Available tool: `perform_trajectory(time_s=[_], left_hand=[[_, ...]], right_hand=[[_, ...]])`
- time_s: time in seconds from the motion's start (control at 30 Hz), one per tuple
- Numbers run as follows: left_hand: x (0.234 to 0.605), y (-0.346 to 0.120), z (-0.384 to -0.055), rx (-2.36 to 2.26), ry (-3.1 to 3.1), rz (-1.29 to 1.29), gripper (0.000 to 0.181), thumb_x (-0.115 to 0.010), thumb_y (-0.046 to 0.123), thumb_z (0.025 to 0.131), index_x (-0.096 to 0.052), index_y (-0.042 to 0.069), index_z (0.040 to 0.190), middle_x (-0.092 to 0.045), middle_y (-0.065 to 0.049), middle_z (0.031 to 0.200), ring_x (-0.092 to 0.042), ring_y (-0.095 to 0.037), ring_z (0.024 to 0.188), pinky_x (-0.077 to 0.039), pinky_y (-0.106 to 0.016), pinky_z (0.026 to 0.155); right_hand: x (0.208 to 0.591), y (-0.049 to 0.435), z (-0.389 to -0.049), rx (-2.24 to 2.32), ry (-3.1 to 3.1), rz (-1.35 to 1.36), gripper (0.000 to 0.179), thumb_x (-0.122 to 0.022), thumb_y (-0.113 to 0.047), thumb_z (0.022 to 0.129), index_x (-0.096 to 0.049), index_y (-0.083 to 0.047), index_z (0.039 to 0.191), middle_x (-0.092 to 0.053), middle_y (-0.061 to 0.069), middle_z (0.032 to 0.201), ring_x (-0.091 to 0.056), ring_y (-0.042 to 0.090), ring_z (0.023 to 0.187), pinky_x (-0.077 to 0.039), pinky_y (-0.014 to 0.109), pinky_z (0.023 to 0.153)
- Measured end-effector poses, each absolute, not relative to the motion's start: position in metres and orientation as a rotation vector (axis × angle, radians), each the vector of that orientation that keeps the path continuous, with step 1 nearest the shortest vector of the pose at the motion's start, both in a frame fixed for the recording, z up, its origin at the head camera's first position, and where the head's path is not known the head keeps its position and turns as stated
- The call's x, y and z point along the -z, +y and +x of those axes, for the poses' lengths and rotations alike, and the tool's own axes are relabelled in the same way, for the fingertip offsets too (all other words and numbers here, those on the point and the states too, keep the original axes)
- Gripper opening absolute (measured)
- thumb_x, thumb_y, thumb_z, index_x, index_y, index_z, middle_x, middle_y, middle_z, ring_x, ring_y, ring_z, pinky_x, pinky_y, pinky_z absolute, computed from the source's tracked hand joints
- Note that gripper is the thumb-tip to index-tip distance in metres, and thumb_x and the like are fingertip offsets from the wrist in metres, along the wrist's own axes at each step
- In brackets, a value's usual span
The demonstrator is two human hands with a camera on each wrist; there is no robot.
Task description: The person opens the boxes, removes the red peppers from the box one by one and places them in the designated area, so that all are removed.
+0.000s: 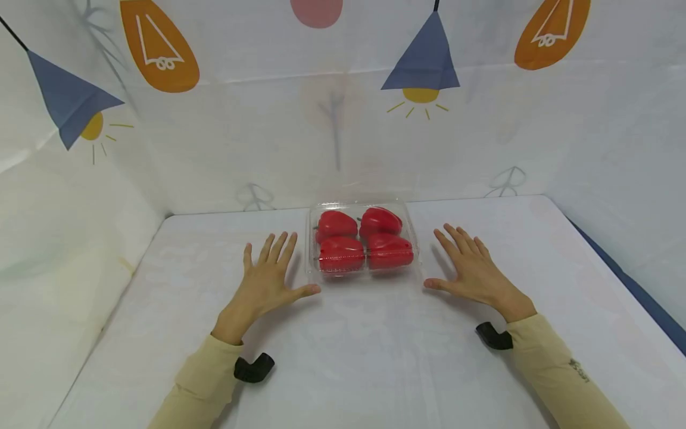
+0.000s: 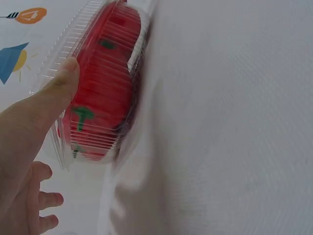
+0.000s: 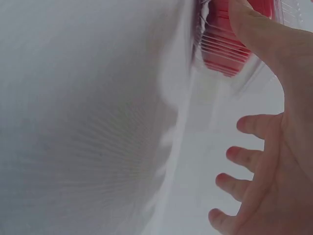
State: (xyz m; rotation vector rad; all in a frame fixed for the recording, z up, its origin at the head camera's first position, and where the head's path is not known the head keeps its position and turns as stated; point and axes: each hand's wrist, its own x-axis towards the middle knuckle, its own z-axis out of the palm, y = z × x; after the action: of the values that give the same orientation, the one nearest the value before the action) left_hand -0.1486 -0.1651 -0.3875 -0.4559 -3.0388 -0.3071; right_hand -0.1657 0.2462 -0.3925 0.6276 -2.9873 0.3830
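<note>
**Clear box [image 1: 351,207] between left hand [image 1: 270,279] and right hand [image 1: 473,273]**

Find clear box at twelve o'clock on white table [image 1: 354,357], near the far edge. Count four red peppers [image 1: 342,253] inside, set two by two. See left hand just beside box, between eight and nine o'clock from it, with fingers spread and thumb turned in. See right hand between three and four o'clock, likewise spread, thumb turned in. Cannot tell contact of either thumb with box. Note beige left sleeve [image 1: 206,375], matching right sleeve [image 1: 557,369]. Log black bent piece [image 1: 254,369] at three o'clock of left sleeve, similar black piece [image 1: 494,338] at nine o'clock of right. Spot blue lamp print [image 1: 420,59] at one o'clock on sheet [image 1: 257,131] behind.
</note>
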Motion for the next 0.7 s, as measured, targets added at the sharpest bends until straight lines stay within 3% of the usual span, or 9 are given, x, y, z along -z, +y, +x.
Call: perform_trajectory(time_s=[0.37, 0.47, 0.7], left_hand=[[0.407, -0.157, -0.155, 0.700, -2.887, -0.545, 0.114, -0.066, 0.069, 0.071, -0.010, 0.012, 0.153, -0.030, -0.008, 0.154, -0.028, -0.027, 0.142, -0.007, -0.063, 0.114], [0.414, -0.156, -0.157, 0.877, -2.875, -0.562, 0.114, -0.069, 0.062, 0.072, -0.008, 0.010, 0.153, -0.027, -0.010, 0.155, -0.027, -0.028, 0.143, -0.009, -0.061, 0.115], [0.425, -0.151, -0.158, 1.202, -2.944, -0.523, 0.115, -0.071, 0.060, 0.073, 0.002, 0.018, 0.153, -0.015, -0.006, 0.159, -0.019, -0.029, 0.145, -0.020, -0.053, 0.117]], right_hand=[[0.390, 0.245, -0.167, -0.567, -2.877, 0.759, 0.101, -0.073, -0.053, 0.075, -0.018, -0.017, 0.152, -0.022, 0.015, 0.153, -0.021, 0.040, 0.140, -0.027, 0.067, 0.104], [0.390, 0.244, -0.168, -0.616, -2.849, 0.803, 0.100, -0.073, -0.051, 0.076, -0.017, -0.019, 0.152, -0.022, 0.013, 0.154, -0.020, 0.037, 0.141, -0.030, 0.066, 0.103], [0.392, 0.239, -0.168, -0.697, -2.823, 0.864, 0.098, -0.075, -0.046, 0.077, -0.017, -0.021, 0.152, -0.019, 0.007, 0.155, -0.023, 0.031, 0.141, -0.039, 0.060, 0.102]])
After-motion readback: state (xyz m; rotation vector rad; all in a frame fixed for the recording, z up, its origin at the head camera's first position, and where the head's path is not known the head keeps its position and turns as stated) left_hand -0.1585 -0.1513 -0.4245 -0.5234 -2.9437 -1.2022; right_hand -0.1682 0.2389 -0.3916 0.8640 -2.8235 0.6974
